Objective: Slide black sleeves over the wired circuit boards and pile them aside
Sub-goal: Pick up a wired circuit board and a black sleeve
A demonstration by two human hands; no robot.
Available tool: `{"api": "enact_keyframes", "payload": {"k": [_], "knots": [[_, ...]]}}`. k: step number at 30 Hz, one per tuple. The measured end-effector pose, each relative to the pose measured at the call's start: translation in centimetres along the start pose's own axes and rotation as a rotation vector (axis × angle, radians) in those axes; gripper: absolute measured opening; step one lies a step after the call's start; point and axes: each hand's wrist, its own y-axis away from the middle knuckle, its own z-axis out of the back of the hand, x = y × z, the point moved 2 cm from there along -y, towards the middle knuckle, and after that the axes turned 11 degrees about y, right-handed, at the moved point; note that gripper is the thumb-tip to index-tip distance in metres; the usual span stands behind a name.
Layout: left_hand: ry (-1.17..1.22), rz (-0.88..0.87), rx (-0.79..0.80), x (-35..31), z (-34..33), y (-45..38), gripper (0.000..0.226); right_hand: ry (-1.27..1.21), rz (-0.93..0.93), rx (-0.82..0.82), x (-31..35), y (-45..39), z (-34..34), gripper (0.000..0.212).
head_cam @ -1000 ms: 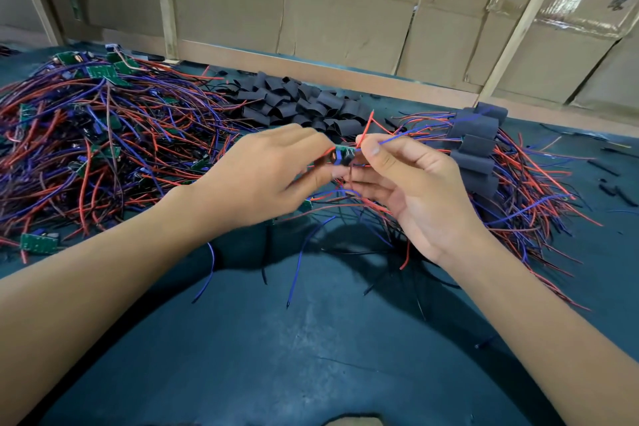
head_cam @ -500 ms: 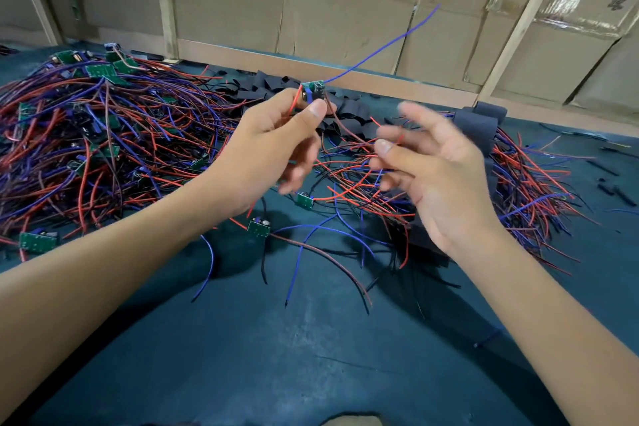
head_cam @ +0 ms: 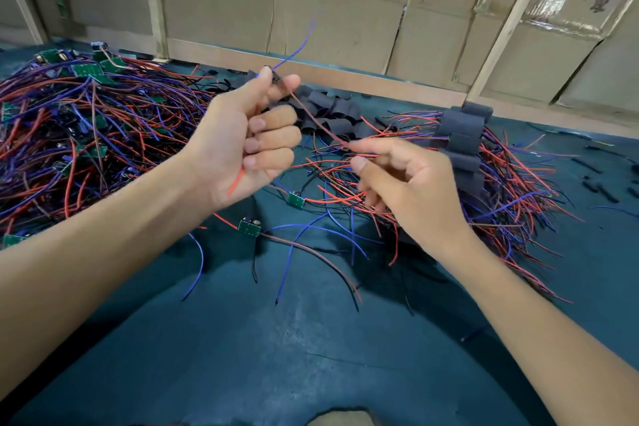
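Left hand (head_cam: 242, 142) is raised above the green table (head_cam: 311, 356), thumb and forefinger pinching a small wired board, mostly hidden, other fingers curled round its red wire (head_cam: 236, 180). Its brownish wire (head_cam: 313, 117) runs down to the right hand (head_cam: 404, 183), whose fingertips seem to pinch it, though blur makes that uncertain. Behind the left hand lie loose black sleeves (head_cam: 332, 111); right of them, the sleeved pile (head_cam: 463, 145).

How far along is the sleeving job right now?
Done: a pile of sleeved boards lies at right. In hand: the left hand pinches one wired circuit board with no sleeve on it, while the right hand pinches its brown wire. Left: a large heap of unsleeved boards at left, two loose boards in front, and empty black sleeves behind.
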Motion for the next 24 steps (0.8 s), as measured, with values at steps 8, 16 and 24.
{"api": "enact_keyframes", "payload": {"k": [8, 16, 24], "knots": [[-0.116, 0.158, -0.005, 1.4, -0.2, 0.0, 0.038, -0.343, -0.293, 0.269, 0.2, -0.1, -1.5, 0.075], [-0.676, 0.6, 0.27, 2.2, -1.2, 1.2, 0.029, -0.556, -0.171, 0.387, 2.4, 0.6, -1.7, 0.046], [-0.976, 0.41, -0.051, -2.6, 2.9, -5.1, 0.047, -0.817, -0.371, 0.159, 1.9, -0.4, -0.3, 0.031]]}}
